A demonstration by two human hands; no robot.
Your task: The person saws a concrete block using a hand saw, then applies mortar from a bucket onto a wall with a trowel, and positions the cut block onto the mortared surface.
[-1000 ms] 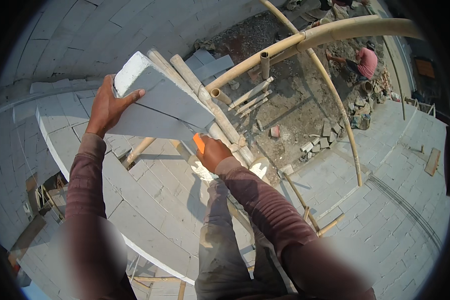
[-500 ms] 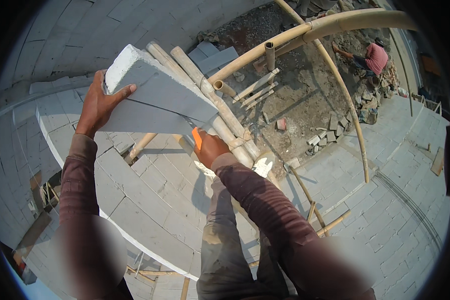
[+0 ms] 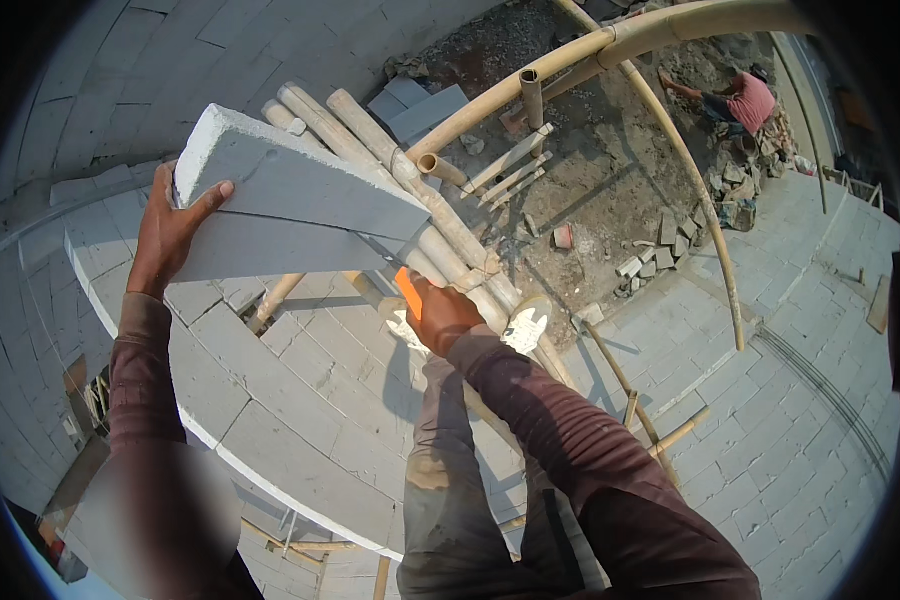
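Note:
A long light-grey aerated concrete block (image 3: 305, 165) lies tilted over the bamboo poles, with a dark cut line running along its face. My left hand (image 3: 165, 225) grips its far-left end, thumb laid over the face and fingers behind the edge. In my right hand (image 3: 442, 312) is the orange handle of a handsaw (image 3: 408, 292). Its thin grey blade sits in the cut at the block's right end; most of the blade is hidden in the block.
Bamboo poles (image 3: 365, 125) run beneath the block to my feet in pale footwear (image 3: 526, 325). A grey block wall (image 3: 270, 390) curves below. Bamboo scaffolding (image 3: 685, 200) spans the rubble ground. Another person in a pink shirt (image 3: 750, 102) sits at the far right, beside broken blocks.
My right hand has moved back toward the lower right with the saw, and more blade shows. The block's left end and my left hand have shifted left and slightly down.

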